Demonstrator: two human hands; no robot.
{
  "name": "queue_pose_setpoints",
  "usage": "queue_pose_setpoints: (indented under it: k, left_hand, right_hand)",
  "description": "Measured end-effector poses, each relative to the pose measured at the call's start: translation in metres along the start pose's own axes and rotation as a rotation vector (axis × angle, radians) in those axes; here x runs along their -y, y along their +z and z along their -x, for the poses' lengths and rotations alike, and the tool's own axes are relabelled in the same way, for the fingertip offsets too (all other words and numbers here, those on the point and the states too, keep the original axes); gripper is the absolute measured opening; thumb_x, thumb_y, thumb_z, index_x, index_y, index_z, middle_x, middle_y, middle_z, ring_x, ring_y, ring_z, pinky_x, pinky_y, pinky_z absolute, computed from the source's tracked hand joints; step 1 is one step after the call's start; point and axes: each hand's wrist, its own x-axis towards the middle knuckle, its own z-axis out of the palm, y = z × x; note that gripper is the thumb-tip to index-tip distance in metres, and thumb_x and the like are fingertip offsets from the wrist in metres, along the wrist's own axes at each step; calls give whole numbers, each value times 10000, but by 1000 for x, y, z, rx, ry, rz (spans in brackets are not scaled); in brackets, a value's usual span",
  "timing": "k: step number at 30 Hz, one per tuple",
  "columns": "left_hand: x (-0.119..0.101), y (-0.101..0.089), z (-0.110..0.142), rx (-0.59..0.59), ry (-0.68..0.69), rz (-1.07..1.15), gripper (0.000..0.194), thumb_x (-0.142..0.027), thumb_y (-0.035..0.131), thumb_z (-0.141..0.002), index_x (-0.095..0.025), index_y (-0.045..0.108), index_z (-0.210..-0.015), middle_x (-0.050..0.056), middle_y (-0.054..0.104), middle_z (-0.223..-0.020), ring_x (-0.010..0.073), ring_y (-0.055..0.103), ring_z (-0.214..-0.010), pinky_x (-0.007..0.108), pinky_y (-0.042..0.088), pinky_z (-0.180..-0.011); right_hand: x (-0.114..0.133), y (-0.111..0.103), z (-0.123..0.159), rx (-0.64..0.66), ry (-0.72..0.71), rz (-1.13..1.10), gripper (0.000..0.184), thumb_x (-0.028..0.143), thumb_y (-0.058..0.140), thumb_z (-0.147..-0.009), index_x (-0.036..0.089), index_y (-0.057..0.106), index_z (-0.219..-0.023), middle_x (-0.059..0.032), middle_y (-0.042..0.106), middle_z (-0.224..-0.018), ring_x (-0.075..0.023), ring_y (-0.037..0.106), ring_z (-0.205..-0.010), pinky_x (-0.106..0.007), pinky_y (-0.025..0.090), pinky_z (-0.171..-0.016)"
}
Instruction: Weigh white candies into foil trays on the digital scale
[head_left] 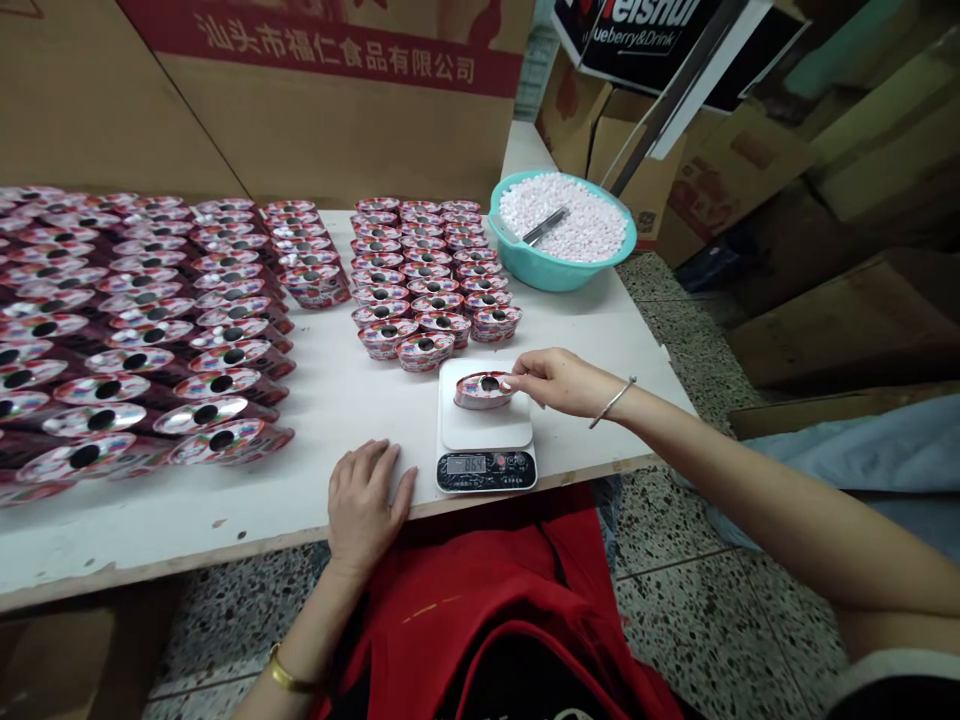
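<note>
My right hand (555, 382) is over a white digital kitchen scale (487, 435), thumb and fingers pinched at the open mouth of a red-and-white candy pouch (478, 392). A small white candy seems to show at the fingertips. The pouch stands upright on the weighing plate, its dark round opening facing up. The scale's display is lit and appears to read 86.4. My left hand (369, 505) lies palm down on the table's front edge, fingers spread and holding nothing, left of the scale.
Several similar pouches (425, 348) stand in rows behind the scale, and a larger block of pouches (135, 360) covers the table's left. A turquoise basin (551, 278) of small white-pink candies, with metal tongs (545, 227) on top, is at back right. Cardboard boxes (337, 130) wall the back.
</note>
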Motion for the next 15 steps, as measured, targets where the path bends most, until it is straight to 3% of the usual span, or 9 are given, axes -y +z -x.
queue_pose_setpoints:
  k: [10, 15]
  left_hand:
    - [-1, -2, 0, -7, 8, -18, 351, -364, 597, -865, -187, 589, -1169, 118, 626, -1179, 279, 535, -1147, 432, 392, -1026]
    - [-3, -4, -1, 8, 2, -18, 345, -360, 589, -871, -183, 590, -1167, 119, 623, -1187, 271, 523, -1163, 422, 385, -1036]
  right_hand:
    - [24, 10, -20, -23, -78, 7, 347, 351, 572, -911, 139, 575, -636, 4, 540, -592, -91, 432, -605, -228, 293, -582]
    - [23, 8, -19, -95, -96, -39, 308, 368, 547, -924, 132, 631, -745, 1, 561, -637, -92, 448, -613, -228, 292, -579]
